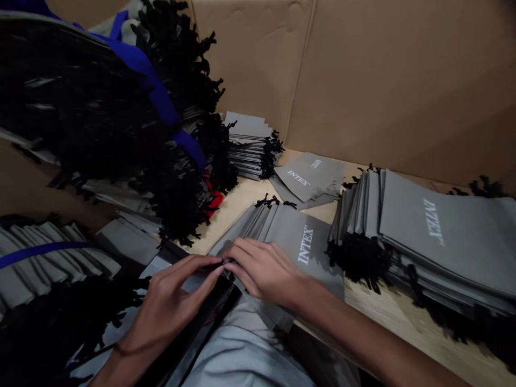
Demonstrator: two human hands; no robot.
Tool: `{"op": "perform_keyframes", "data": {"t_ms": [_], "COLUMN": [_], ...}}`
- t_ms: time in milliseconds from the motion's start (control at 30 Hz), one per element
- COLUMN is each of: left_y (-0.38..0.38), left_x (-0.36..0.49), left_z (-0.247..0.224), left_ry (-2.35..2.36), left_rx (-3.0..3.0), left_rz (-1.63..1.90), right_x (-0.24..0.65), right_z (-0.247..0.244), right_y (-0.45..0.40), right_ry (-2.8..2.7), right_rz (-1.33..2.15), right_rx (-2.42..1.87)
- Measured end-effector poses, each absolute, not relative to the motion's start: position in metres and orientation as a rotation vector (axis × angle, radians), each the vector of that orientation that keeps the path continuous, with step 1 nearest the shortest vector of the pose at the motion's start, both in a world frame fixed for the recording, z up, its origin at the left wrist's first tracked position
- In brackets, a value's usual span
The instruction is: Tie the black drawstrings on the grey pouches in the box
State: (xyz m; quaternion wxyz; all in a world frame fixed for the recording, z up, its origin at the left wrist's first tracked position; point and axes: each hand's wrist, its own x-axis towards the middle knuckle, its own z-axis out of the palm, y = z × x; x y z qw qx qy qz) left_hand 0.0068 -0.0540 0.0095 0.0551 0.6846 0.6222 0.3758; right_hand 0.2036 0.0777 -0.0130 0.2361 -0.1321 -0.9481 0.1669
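My left hand (173,287) and my right hand (264,269) meet at the front edge of the table, fingertips pinched together. A small dark piece, which looks like the black cord (226,262) of a grey pouch, shows between them; its ends are hidden by the fingers. Beneath and beyond my right hand lies a fanned stack of flat grey pouches (278,226) printed INTEX, with black knotted cords along the far edge. The lower part of this stack overhangs toward my lap.
On the right stands a thick stack of grey pouches (463,220) with black cords. Loose pouches (310,177) and another stack (246,142) lie farther back. Large bundles tied with blue straps (141,64) crowd the left. A cardboard wall (395,80) closes the back.
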Motion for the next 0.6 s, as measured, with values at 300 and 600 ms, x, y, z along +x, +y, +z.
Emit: {"op": "perform_keyframes", "data": {"t_ms": [300, 600], "left_y": [-0.056, -0.043], "left_x": [0.022, 0.025], "left_z": [0.010, 0.003], "left_ry": [1.908, 1.714], "left_rx": [1.901, 1.485], "left_rz": [1.167, 1.353], "right_x": [0.203, 0.211], "right_z": [-0.014, -0.011], "right_y": [0.076, 0.075], "right_ry": [-2.392, -2.395], "right_rz": [0.669, 0.699], "right_rx": [-0.260, -0.245]}}
